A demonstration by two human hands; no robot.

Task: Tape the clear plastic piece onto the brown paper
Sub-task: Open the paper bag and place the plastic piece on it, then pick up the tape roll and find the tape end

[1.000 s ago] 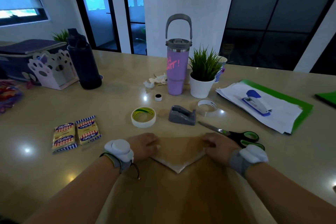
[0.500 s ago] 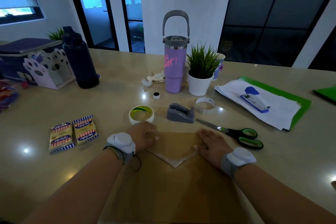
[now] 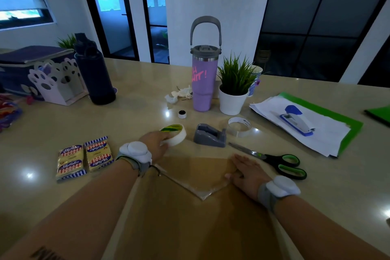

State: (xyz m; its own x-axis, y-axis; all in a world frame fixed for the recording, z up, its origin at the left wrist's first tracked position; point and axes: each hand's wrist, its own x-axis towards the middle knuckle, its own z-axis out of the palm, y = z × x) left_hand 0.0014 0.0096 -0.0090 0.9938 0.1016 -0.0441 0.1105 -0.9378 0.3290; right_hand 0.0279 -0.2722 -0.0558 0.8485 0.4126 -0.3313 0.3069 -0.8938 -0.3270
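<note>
The tape roll point(image 3: 173, 134) is gripped by the left hand point(image 3: 155, 143); the plastic point(image 3: 197, 175), pinned only by the flat, open right hand point(image 3: 245, 172), may be shifted on the paper point(image 3: 190, 228).

We see the brown paper point(image 3: 190, 228) lying flat on the table, filling the lower middle of the view and running out past the bottom edge at 6 o'clock. Its far end lies toward 12 o'clock. On that far end we find the clear plastic piece point(image 3: 200, 173), flat, see-through, so the brown shows through it. It sits turned like a diamond, one pale corner pointing to 6 o'clock, its edges catching a faint whitish line. The white tape roll point(image 3: 174, 133) with a green-and-yellow core lies at 11 o'clock from the plastic, tilted up off the table.
</note>
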